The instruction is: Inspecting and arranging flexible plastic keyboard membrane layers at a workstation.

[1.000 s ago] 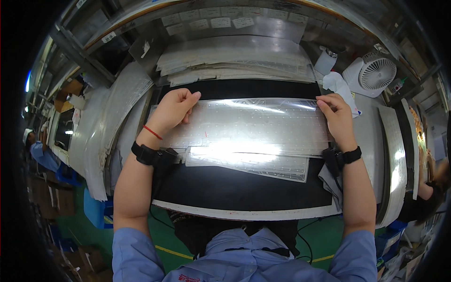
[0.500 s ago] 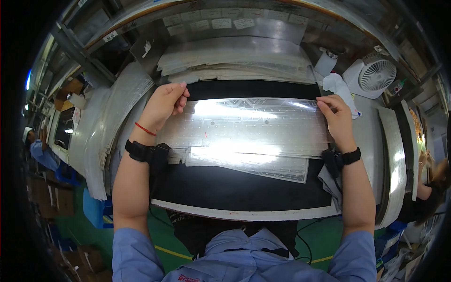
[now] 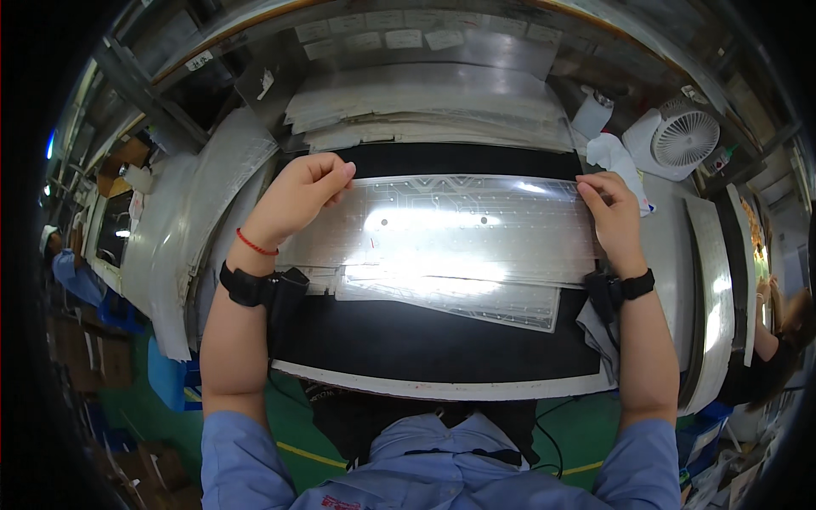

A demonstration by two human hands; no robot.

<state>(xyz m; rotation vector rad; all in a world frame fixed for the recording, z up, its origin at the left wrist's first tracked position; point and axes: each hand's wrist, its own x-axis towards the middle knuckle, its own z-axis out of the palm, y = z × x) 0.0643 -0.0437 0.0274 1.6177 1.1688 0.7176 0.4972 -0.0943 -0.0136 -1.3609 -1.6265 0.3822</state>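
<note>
A clear plastic sheet (image 3: 442, 204) with fine printed circuit lines and dots lies across the black mat (image 3: 425, 348), bright with glare. My right hand (image 3: 614, 212) pinches its far right corner between thumb and fingers. Over the far left corner, my left hand (image 3: 302, 197) is closed, thumb pressed against the curled fingers. Whatever is between those fingers is too thin or hidden to make out. Under the sheet's near edge, more clear printed sheets (image 3: 510, 312) stick out at a slant.
Stacked sheets stand at the back (image 3: 425, 106), on the left (image 3: 191, 204) and on the right (image 3: 712, 297). At the back right are a white fan (image 3: 684, 140), a bottle (image 3: 592, 113) and a white cloth (image 3: 614, 153). A grey cloth (image 3: 597, 336) lies by my right forearm. Other people work at both sides.
My left hand has shifted right and slightly nearer, toward the sheet's far left corner, staying closed. My right hand has hardly moved and keeps its pinch.
</note>
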